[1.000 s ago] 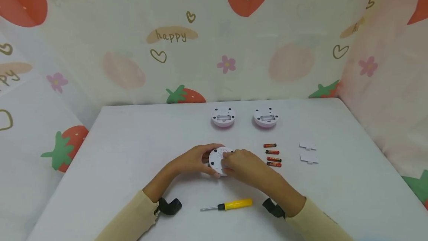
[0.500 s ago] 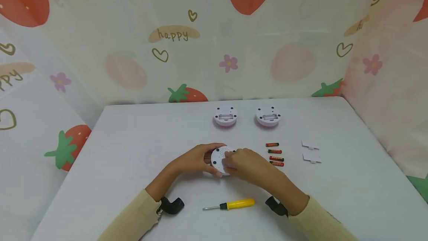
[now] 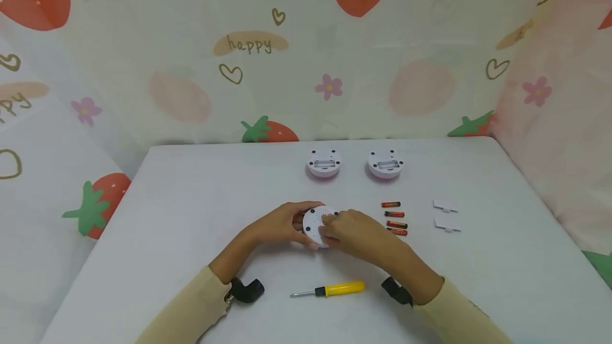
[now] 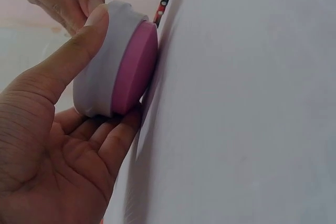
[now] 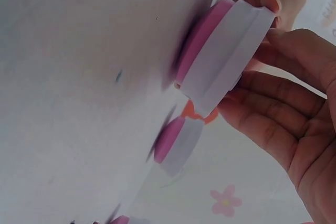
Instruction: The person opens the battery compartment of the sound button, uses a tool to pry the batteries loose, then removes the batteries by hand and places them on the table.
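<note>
In the head view, my left hand (image 3: 279, 225) holds a round white device (image 3: 313, 225) from its left side, fingers behind and thumb at the near edge. Its flat face, with small dark feet and a patch of tiny holes, is turned up toward the head camera. The left wrist view shows its pink front (image 4: 137, 69) low beside the table. My right hand (image 3: 356, 233) has its bent fingers and thumb on the white face, covering the right part of it. From the right wrist camera, the fingertips (image 5: 228, 107) reach the face near its rim. What lies under them is hidden.
Two similar round devices (image 3: 324, 170) (image 3: 385, 172) stand at the back, battery compartments facing up. Several red-and-black batteries (image 3: 394, 214) lie right of my hands, with two white covers (image 3: 447, 225) (image 3: 445, 205) further right. A yellow-handled screwdriver (image 3: 340, 289) lies in front on the white table (image 3: 215, 179).
Both hands keep nearly the same pose on the device. The whole head view has shifted slightly, the scene now sitting a little further right and higher.
</note>
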### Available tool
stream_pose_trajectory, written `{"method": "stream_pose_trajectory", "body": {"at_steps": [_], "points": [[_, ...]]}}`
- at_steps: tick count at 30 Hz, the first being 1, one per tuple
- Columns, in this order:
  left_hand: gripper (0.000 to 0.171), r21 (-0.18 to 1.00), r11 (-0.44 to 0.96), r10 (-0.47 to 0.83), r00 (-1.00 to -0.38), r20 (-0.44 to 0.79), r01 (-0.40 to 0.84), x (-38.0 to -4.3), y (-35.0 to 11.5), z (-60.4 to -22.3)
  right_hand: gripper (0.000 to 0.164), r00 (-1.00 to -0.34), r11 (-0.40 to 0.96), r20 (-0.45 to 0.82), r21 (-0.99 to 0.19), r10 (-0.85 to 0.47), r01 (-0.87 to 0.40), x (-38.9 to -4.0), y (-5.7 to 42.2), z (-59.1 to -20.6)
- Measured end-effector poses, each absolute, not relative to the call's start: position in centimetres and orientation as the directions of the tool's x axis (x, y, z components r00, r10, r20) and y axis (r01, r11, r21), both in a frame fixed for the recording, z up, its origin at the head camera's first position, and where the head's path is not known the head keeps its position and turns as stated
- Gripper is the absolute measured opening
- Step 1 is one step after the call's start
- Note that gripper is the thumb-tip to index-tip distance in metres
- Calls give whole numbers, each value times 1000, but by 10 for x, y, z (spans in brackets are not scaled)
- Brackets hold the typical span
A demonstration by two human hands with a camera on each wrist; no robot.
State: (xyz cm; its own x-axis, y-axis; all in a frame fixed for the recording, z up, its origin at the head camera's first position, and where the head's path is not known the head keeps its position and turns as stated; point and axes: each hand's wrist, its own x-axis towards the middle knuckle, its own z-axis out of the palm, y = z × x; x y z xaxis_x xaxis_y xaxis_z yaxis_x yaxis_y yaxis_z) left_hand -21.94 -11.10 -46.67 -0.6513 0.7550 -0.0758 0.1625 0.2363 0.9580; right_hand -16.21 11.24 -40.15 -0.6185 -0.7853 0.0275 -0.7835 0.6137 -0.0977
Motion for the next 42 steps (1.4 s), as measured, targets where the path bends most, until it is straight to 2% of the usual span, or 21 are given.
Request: {"method": "stream_pose_trajectory", "body": {"at_steps": [6,10,17,25,37,42], "points": [[85,963,222,762,-644,-72,154,-221,-108,-468,13,-628,621,11,-130,-778,-773,-164,117,-402],[85,957,243,753,-653,-84,158,-221,-110,-467,9,-612,606,16,-123,-791,-786,-165,115,-402],[86,950,265,743,-663,-91,167,-221,-110,-462,6,-620,619,6,-56,-785,-784,-164,110,-402],[87,950,261,747,-659,-89,168,-220,-110,-464,22,-617,616,-44,40,-786,-787,-159,107,-401],[85,958,238,753,-653,-80,158,-222,-110,-467,18,-624,624,-5,-5,-781,-781,-158,109,-403],[85,956,239,757,-650,-74,170,-221,-110,-467,8,-622,620,32,-62,-782,-782,-160,111,-404]]}}
